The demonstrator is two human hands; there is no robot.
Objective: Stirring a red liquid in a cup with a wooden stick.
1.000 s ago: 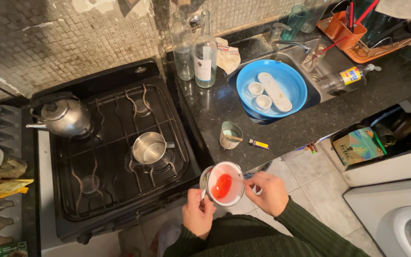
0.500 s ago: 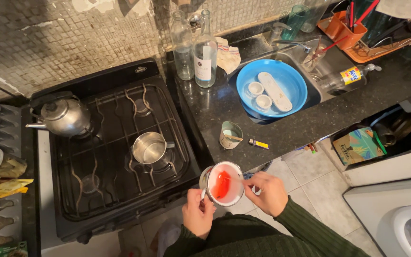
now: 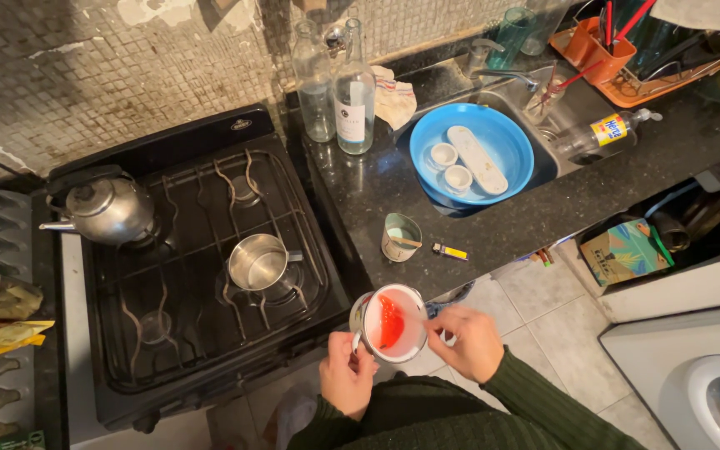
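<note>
Holding a small pot (image 3: 391, 323) with red contents over the stove (image 3: 202, 275) edge, we are gripping it with the left hand (image 3: 347, 377) fingers closed; the right hand (image 3: 466, 340) fingers are pinching its rim, steadying it level.

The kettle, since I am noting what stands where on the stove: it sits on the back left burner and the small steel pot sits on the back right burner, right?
Not quite. In the head view the kettle is on the back left burner, but the small steel pot sits nearer the front, on the front right burner of the stove.
</note>
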